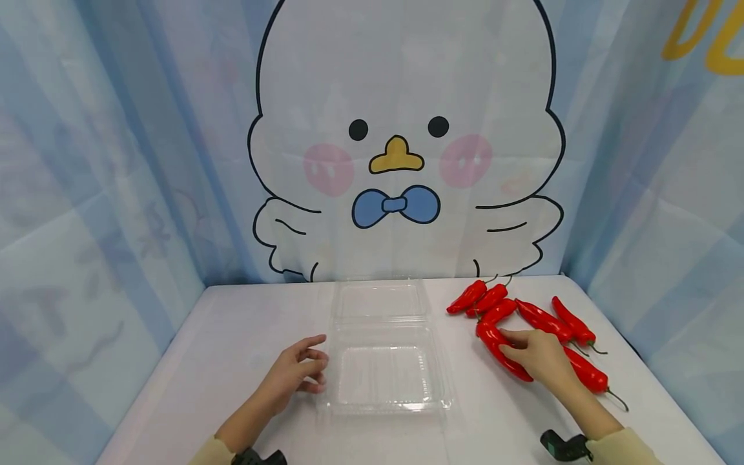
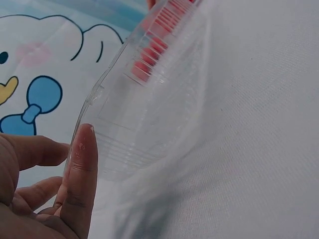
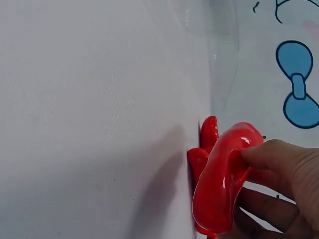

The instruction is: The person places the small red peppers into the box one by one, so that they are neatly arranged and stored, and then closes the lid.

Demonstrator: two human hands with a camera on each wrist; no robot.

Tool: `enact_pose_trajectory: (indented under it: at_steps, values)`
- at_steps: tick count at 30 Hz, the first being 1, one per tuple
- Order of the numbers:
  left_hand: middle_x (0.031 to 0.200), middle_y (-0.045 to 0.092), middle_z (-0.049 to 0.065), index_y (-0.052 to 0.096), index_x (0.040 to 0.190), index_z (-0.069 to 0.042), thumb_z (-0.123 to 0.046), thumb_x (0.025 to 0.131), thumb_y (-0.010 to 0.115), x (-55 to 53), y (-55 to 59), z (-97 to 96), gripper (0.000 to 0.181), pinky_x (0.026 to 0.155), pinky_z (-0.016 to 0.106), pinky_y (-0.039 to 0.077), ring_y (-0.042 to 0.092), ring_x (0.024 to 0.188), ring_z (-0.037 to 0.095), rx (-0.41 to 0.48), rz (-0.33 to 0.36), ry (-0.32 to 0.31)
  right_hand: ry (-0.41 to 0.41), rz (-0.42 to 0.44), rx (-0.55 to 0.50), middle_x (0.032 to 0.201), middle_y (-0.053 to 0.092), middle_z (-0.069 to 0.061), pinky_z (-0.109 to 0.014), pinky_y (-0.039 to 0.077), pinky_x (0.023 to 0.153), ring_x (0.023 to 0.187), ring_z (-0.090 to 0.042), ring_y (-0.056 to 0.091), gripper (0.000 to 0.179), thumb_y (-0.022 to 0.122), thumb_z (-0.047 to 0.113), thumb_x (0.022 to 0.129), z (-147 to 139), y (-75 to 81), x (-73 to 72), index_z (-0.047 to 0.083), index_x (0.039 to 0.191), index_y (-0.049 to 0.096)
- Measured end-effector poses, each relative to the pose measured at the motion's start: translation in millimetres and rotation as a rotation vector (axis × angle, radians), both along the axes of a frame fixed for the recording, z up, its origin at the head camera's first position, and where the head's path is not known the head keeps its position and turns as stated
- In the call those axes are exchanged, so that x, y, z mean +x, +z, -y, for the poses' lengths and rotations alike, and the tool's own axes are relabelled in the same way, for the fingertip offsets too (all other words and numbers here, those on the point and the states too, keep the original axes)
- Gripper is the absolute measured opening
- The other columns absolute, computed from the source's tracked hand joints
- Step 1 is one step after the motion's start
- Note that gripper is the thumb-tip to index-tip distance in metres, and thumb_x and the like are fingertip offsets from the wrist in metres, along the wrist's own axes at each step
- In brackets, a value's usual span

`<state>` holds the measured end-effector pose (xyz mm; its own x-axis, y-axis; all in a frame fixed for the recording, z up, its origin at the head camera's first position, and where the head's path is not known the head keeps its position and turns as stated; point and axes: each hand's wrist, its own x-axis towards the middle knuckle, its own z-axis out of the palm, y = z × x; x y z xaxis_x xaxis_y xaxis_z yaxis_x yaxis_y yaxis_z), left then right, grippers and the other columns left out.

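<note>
My right hand [image 1: 543, 355] pinches a long, curved red chili pepper [image 1: 498, 349] between thumb and fingers at the right of the table. In the right wrist view the glossy pepper [image 3: 215, 191] is large, with other red peppers [image 3: 209, 130] partly hidden behind it. A clear plastic clamshell box [image 1: 383, 336] lies spread open in the middle, its lid half toward the back. Beside the box's left edge my left hand [image 1: 296, 371] has its fingers loosely bent. Up close in the left wrist view, its fingertips [image 2: 83, 142] are at the rim; whether they touch it I cannot tell.
Several more red peppers with dark green stems lie around my right hand, among them one pepper [image 1: 587, 371] near the right edge. A white cloth covers the table [image 1: 192, 374]. Behind hangs a blue and white curtain [image 1: 401, 77] with a cartoon bird.
</note>
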<state>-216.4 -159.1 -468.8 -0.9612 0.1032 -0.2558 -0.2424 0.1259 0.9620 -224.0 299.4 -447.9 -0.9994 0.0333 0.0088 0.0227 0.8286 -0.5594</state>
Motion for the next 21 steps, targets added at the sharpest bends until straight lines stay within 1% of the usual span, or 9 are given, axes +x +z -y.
enact_pose_trajectory:
  at_steps: [7, 10, 14, 16, 17, 19, 21]
  values:
    - [0.113, 0.063, 0.016, 0.048, 0.151, -0.003, -0.002, 0.096, 0.066, 1.5, -0.3, -1.6, 0.058, 0.064, 0.033, 0.062, 0.065, 0.071, 0.019, -0.015, 0.007, 0.013, 0.009, -0.045, -0.007, 0.115, 0.074, -0.023, -0.023, 0.047, 0.054, 0.074, -0.019, 0.056, 0.048, 0.079, 0.022, 0.091, 4.8, 3.2, 3.0, 0.0, 0.132, 0.067]
    - [0.113, 0.063, 0.016, 0.048, 0.151, -0.004, -0.002, 0.096, 0.066, 2.1, -0.2, -1.7, 0.058, 0.064, 0.033, 0.062, 0.065, 0.071, 0.019, -0.012, 0.013, 0.019, 0.018, -0.061, -0.013, 0.113, 0.075, -0.022, -0.022, 0.046, 0.053, 0.075, -0.018, 0.055, 0.047, 0.079, 0.023, 0.091, 8.9, 4.9, 4.1, 0.0, 0.13, 0.068]
    - [0.111, 0.063, 0.014, 0.048, 0.151, -0.005, -0.002, 0.096, 0.066, 1.9, -0.9, -1.7, 0.058, 0.064, 0.033, 0.062, 0.065, 0.072, 0.019, -0.013, 0.018, 0.025, 0.018, -0.075, -0.021, 0.098, 0.078, -0.015, -0.022, 0.043, 0.052, 0.07, -0.018, 0.052, 0.047, 0.081, 0.024, 0.089, 15.6, 7.4, 6.9, 0.002, 0.129, 0.069]
    - [0.111, 0.063, 0.014, 0.048, 0.151, -0.006, -0.003, 0.097, 0.066, 1.9, -1.1, -1.8, 0.058, 0.064, 0.033, 0.061, 0.065, 0.072, 0.019, -0.013, 0.019, 0.026, 0.01, -0.078, -0.014, 0.085, 0.077, -0.009, -0.022, 0.042, 0.051, 0.066, -0.018, 0.051, 0.047, 0.081, 0.025, 0.089, 18.9, 9.2, 8.1, 0.003, 0.129, 0.07]
    - [0.112, 0.063, 0.014, 0.049, 0.151, -0.006, -0.003, 0.097, 0.066, 1.9, -1.3, -1.9, 0.058, 0.064, 0.033, 0.061, 0.065, 0.072, 0.02, -0.014, 0.02, 0.027, 0.008, -0.08, -0.009, 0.082, 0.077, -0.007, -0.022, 0.042, 0.052, 0.065, -0.018, 0.051, 0.047, 0.081, 0.025, 0.089, 20.5, 10.1, 8.5, 0.004, 0.129, 0.07]
    - [0.112, 0.063, 0.015, 0.049, 0.151, -0.006, -0.003, 0.097, 0.066, 1.9, -1.7, -2.1, 0.057, 0.064, 0.033, 0.061, 0.065, 0.072, 0.02, -0.013, 0.023, 0.03, 0.004, -0.084, 0.001, 0.079, 0.076, -0.006, -0.022, 0.044, 0.052, 0.067, -0.018, 0.053, 0.046, 0.082, 0.026, 0.088, 23.7, 12.0, 9.1, 0.006, 0.128, 0.071]
    - [0.112, 0.063, 0.015, 0.049, 0.151, -0.007, -0.003, 0.097, 0.066, 2.0, -2.0, -2.5, 0.057, 0.064, 0.033, 0.061, 0.065, 0.072, 0.02, -0.014, 0.023, 0.033, 0.004, -0.089, 0.009, 0.079, 0.076, -0.007, -0.023, 0.045, 0.053, 0.069, -0.019, 0.054, 0.043, 0.082, 0.026, 0.089, 26.5, 14.3, 9.6, 0.007, 0.127, 0.072]
